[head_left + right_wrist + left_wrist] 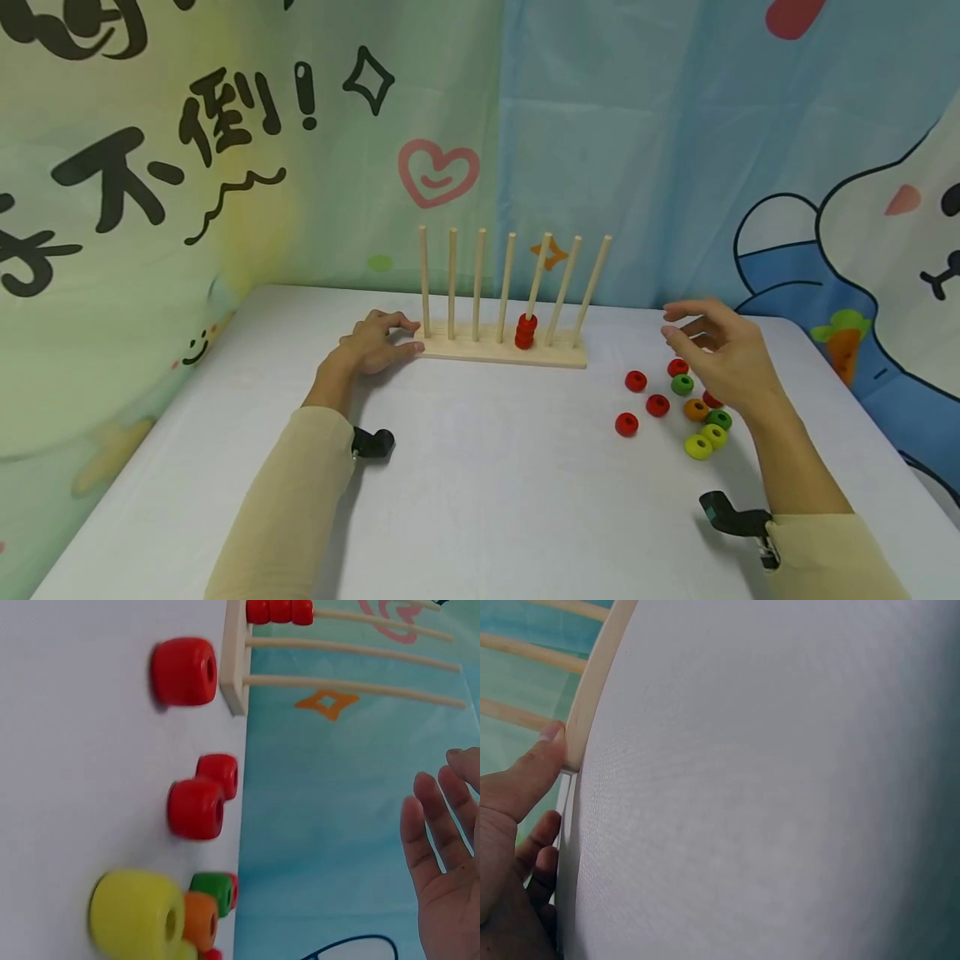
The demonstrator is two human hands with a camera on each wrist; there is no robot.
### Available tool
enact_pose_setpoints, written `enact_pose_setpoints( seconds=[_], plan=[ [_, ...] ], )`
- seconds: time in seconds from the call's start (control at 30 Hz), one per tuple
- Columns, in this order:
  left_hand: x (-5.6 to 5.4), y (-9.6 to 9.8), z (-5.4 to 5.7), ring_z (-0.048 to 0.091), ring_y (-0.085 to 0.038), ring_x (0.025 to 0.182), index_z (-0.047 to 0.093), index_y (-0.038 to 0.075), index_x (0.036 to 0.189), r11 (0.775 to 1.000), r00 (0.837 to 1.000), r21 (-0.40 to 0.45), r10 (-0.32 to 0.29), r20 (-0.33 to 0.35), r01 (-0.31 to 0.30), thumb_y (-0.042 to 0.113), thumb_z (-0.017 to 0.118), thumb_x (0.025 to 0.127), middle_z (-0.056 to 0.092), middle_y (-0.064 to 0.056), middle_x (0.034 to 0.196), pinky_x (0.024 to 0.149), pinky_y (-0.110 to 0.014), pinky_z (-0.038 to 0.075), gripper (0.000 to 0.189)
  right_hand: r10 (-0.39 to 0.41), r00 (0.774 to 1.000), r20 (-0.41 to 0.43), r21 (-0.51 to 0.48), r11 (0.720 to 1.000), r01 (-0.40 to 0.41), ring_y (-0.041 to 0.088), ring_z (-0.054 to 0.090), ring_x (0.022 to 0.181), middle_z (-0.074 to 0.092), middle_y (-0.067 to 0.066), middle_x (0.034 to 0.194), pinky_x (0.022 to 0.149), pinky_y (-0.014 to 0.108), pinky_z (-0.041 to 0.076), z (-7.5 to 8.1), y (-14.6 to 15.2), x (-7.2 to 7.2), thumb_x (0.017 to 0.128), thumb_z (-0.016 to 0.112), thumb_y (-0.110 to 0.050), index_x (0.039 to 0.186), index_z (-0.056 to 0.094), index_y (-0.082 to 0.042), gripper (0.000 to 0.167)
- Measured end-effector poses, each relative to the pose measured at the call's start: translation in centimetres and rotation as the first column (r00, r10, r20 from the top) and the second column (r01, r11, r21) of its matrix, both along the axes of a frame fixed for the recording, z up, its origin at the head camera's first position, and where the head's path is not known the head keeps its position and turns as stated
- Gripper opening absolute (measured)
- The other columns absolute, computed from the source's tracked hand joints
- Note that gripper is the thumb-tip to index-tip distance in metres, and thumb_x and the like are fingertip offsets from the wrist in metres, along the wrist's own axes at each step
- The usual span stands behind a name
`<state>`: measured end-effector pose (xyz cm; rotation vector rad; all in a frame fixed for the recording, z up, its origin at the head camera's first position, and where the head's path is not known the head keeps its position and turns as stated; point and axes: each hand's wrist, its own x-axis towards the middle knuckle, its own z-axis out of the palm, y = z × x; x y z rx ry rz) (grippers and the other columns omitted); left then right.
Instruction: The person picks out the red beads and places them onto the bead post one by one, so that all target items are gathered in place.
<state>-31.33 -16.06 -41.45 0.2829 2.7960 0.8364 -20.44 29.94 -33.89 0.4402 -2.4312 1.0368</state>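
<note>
In the head view, a pale wooden rack (487, 346) is standing on the white bench (465, 483), its long base running left to right, its slim round pegs (478, 283) pointing upward. Three stacked red beads (526, 332) are sitting on the fifth peg from the left. The left hand (378, 343) is pinching the rack's left end; the right hand's (723, 350) grip is hovering spread near loose beads (696, 409).

In the left wrist view, the thumb (536, 769) is pressing the base's end.

In the right wrist view, smooth, barrel-shaped beads are showing their holes.
</note>
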Motion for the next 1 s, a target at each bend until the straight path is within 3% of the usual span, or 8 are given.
enact_pose_setpoints(
  seconds=[0.17, 0.47, 0.77, 0.87, 1.0],
  plan=[
    [0.0, 0.0, -0.1, 0.035, -0.039, 0.133, 0.06, 0.03, 0.131, 1.0, 1.0, -0.001, -0.002, 0.001, 0.002, 0.056, 0.065, 0.089, 0.037, -0.011, 0.149, 0.1, -0.063, 0.026, 0.049, -0.046, 0.999, -0.006, 0.018, 0.999, 0.046, 0.002, 0.059, 0.085, 0.065, 0.006, 0.109, 0.075, 0.007, 0.044, -1.8, 2.1, -0.8, 0.092, 0.068, -0.002, 0.12, 0.066, -0.01, 0.03],
    [-0.1, -0.1, -0.1, 0.035, -0.039, 0.132, 0.06, 0.03, 0.13, 1.0, 1.0, 0.004, -0.004, 0.004, 0.004, 0.056, 0.065, 0.089, 0.037, -0.01, 0.148, 0.1, -0.063, 0.027, 0.048, -0.093, 0.995, 0.047, 0.07, 0.994, 0.09, -0.002, 0.056, 0.088, 0.066, 0.006, 0.111, 0.077, 0.005, 0.041, -2.4, 3.6, -0.5, 0.094, 0.067, -0.012, 0.12, 0.065, -0.012, 0.026],
    [-0.1, -0.1, -0.1, 0.036, -0.039, 0.132, 0.06, 0.029, 0.129, 1.0, 1.0, 0.007, -0.012, -0.006, 0.012, 0.055, 0.065, 0.09, 0.038, -0.01, 0.147, 0.1, -0.064, 0.026, 0.047, -0.109, 0.991, 0.074, 0.143, 0.985, 0.098, -0.009, 0.05, 0.092, 0.062, 0.01, 0.117, 0.078, 0.002, 0.039, -3.2, 5.2, -0.2, 0.093, 0.068, -0.008, 0.121, 0.065, -0.008, 0.029],
    [-0.1, -0.1, -0.2, 0.036, -0.04, 0.132, 0.06, 0.029, 0.129, 1.0, 1.0, 0.001, -0.011, -0.004, 0.011, 0.055, 0.065, 0.09, 0.038, -0.01, 0.148, 0.1, -0.064, 0.026, 0.047, -0.12, 0.989, 0.087, 0.176, 0.979, 0.103, -0.005, 0.051, 0.093, 0.061, 0.009, 0.117, 0.078, 0.002, 0.038, -3.5, 5.7, -0.1, 0.094, 0.068, -0.009, 0.121, 0.065, -0.009, 0.028],
    [-0.2, -0.1, -0.1, 0.037, -0.039, 0.132, 0.06, 0.03, 0.129, 1.0, 1.0, -0.002, -0.012, -0.004, 0.012, 0.055, 0.065, 0.09, 0.038, -0.01, 0.148, 0.1, -0.064, 0.026, 0.048, -0.137, 0.983, 0.119, 0.216, 0.97, 0.109, 0.014, 0.057, 0.098, 0.062, 0.009, 0.118, 0.078, 0.001, 0.036, -3.6, 6.2, 0.0, 0.096, 0.065, -0.013, 0.121, 0.065, -0.01, 0.025]
  ],
)
